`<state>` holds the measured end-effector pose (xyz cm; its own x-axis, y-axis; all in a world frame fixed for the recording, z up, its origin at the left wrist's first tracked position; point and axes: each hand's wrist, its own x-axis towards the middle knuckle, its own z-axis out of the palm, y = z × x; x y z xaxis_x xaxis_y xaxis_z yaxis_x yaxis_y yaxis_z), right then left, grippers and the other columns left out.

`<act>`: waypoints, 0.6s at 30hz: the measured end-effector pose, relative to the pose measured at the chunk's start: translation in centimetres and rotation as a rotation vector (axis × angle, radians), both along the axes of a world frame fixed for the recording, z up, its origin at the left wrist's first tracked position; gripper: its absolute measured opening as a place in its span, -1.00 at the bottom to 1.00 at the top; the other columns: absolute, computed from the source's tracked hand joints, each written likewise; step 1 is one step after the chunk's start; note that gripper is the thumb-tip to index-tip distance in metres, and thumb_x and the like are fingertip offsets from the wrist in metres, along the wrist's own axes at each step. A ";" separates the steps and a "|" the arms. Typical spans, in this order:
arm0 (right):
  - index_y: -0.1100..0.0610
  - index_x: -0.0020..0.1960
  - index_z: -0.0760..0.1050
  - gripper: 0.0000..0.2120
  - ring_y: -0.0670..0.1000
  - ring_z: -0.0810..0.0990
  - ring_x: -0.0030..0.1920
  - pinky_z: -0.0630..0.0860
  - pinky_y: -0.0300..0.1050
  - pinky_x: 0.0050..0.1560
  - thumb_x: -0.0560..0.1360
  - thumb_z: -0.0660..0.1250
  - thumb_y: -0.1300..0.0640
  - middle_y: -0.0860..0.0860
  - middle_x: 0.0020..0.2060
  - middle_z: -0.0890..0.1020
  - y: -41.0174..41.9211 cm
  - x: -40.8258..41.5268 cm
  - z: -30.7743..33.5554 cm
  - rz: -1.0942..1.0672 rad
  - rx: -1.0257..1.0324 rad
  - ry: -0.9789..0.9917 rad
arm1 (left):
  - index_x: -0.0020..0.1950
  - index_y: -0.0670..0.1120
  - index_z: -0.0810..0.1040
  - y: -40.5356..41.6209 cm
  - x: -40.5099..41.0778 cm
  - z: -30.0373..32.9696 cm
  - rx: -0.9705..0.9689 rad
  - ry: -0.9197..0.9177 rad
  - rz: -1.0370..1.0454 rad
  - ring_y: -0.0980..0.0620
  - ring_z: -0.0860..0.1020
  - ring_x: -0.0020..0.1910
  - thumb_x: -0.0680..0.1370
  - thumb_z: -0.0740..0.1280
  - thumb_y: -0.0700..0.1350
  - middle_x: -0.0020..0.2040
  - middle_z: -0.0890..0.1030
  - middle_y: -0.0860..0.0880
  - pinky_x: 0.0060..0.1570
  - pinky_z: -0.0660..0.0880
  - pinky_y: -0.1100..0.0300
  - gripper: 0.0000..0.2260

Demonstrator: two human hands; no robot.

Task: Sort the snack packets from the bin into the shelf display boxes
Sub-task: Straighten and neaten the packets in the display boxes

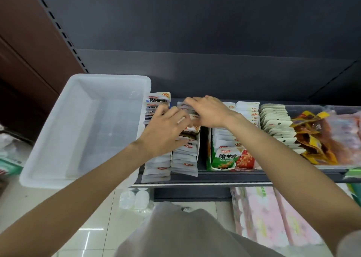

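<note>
The person stood facing a dark shelf, both bare arms reaching forward over it. The left hand lay palm down over two rows of grey-and-white snack packets standing on edge at the left end of the shelf, its fingers spread and bent down among the packet tops; whether they pinched a packet could not be told. The right hand reached across from the right to the far part of the same rows, its fingers curled over the top edges of the packets there, apparently gripping or pressing them. The two hands were close together, nearly touching at the fingertips.

Left of these rows, touching the shelf's left end, sat the white plastic bin, tilted a little in view, with nothing visible inside it. Just beside its far right corner stood a taller blue-and-white packet at the far end of the leftmost row.

Right of the hands stood a green display box with printed lettering and a red picture on its near face, filled with white packets. Farther right came a row of pale green-edged packets leaning in a fan, then a clear tray of yellow and brown packs.

Below the shelf, pink patterned packs lay at the right, and a pale tiled floor showed at the left.
</note>
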<state>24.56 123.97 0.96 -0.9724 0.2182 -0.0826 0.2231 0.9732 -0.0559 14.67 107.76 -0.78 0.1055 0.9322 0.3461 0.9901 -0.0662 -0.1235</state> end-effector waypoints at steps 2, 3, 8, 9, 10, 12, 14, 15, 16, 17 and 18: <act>0.12 0.27 0.29 -0.47 0.17 0.54 0.01 0.33 -0.05 -0.05 0.46 0.37 -0.14 0.07 0.06 0.55 0.0 -0.2 0.1 0.001 0.016 -0.010 | 0.15 -0.09 0.53 -1.0 0.6 0.0 -0.133 0.062 -0.049 -0.06 0.50 0.04 0.31 0.45 0.21 0.06 0.57 -0.04 0.07 0.22 0.03 -0.46; 0.12 0.28 0.29 -0.45 0.17 0.54 0.02 0.36 -0.04 -0.02 0.45 0.36 -0.16 0.07 0.07 0.55 0.1 -0.2 0.0 0.000 0.017 -0.014 | 0.22 -0.10 0.49 -1.2 1.0 0.0 -0.248 0.115 -0.031 -0.06 0.49 0.08 0.32 0.42 0.24 0.11 0.56 -0.05 0.11 0.20 0.02 -0.39; 0.09 0.36 0.25 -0.38 0.13 0.53 0.06 0.39 -0.06 0.03 0.45 0.34 -0.21 0.06 0.13 0.54 0.2 0.1 -0.3 -0.010 -0.019 0.000 | 0.29 -0.20 0.32 -0.4 3.7 -1.2 -0.500 0.316 0.155 -0.10 0.41 0.16 0.50 0.28 0.03 0.19 0.49 -0.13 0.29 0.17 -0.05 -0.53; 0.09 0.36 0.25 -0.38 0.13 0.53 0.06 0.38 -0.06 0.03 0.45 0.34 -0.21 0.05 0.13 0.54 0.1 0.2 -0.3 -0.008 -0.014 0.006 | 0.26 -0.20 0.35 -0.3 4.0 -1.4 -0.470 0.333 0.153 -0.10 0.44 0.13 0.52 0.25 -0.05 0.15 0.52 -0.13 0.29 0.19 -0.05 -0.62; 0.09 0.36 0.25 -0.38 0.13 0.53 0.06 0.39 -0.05 0.04 0.45 0.34 -0.21 0.05 0.13 0.54 0.1 0.2 -0.3 -0.008 -0.013 0.009 | 0.24 -0.19 0.38 -0.2 4.1 -1.6 -0.451 0.338 0.156 -0.11 0.47 0.10 0.52 0.22 -0.11 0.12 0.54 -0.13 0.29 0.20 -0.04 -0.68; 0.08 0.36 0.25 -0.37 0.12 0.53 0.05 0.39 -0.04 0.05 0.45 0.34 -0.22 0.05 0.11 0.54 0.0 0.2 -0.4 -0.012 -0.019 0.009 | 0.23 -0.17 0.40 0.0 3.7 -2.0 -0.440 0.321 0.169 -0.11 0.50 0.08 0.53 0.22 -0.15 0.10 0.56 -0.12 0.29 0.21 -0.03 -0.71; 0.09 0.35 0.26 -0.37 0.12 0.53 0.03 0.38 -0.04 0.03 0.44 0.34 -0.23 0.05 0.09 0.54 0.1 0.2 -0.5 -0.015 -0.033 0.004 | 0.22 -0.15 0.42 0.3 3.4 -2.1 -0.433 0.321 0.155 -0.11 0.53 0.05 0.52 0.26 -0.17 0.07 0.58 -0.10 0.26 0.21 0.00 -0.72; 0.09 0.34 0.26 -0.37 0.11 0.54 0.02 0.38 -0.05 0.02 0.43 0.34 -0.24 0.04 0.08 0.54 0.1 0.1 -0.5 -0.015 -0.036 0.001 | 0.20 -0.14 0.45 0.5 3.3 -2.1 -0.428 0.316 0.134 -0.09 0.55 0.00 0.52 0.25 -0.20 0.03 0.60 -0.08 0.25 0.20 0.03 -0.75; 0.09 0.34 0.26 -0.36 0.10 0.54 0.00 0.39 -0.05 0.01 0.43 0.35 -0.24 0.04 0.07 0.55 0.1 0.1 -0.5 -0.014 -0.036 -0.006 | 0.16 -0.12 0.48 0.5 3.1 -2.1 -0.414 0.307 0.114 -0.07 0.56 -0.07 0.51 0.23 -0.24 -0.03 0.62 -0.06 0.22 0.19 0.05 -0.77; 0.09 0.33 0.27 -0.36 0.08 0.53 -0.03 0.39 -0.05 -0.03 0.42 0.36 -0.24 0.02 0.04 0.54 0.1 0.1 -0.3 -0.014 -0.036 -0.010 | 0.11 -0.10 0.52 0.6 2.8 -1.9 -0.393 0.295 0.104 -0.05 0.56 -0.17 0.51 0.21 -0.27 -0.12 0.63 -0.03 0.19 0.16 0.07 -0.78; 0.09 0.32 0.28 -0.36 0.06 0.51 -0.06 0.37 -0.07 -0.08 0.41 0.36 -0.25 0.00 0.00 0.54 0.1 0.2 -0.2 -0.015 -0.044 -0.012 | 0.07 -0.08 0.55 0.7 2.6 -1.5 -0.367 0.282 0.106 -0.02 0.54 -0.26 0.50 0.21 -0.27 -0.21 0.63 0.00 0.14 0.13 0.08 -0.77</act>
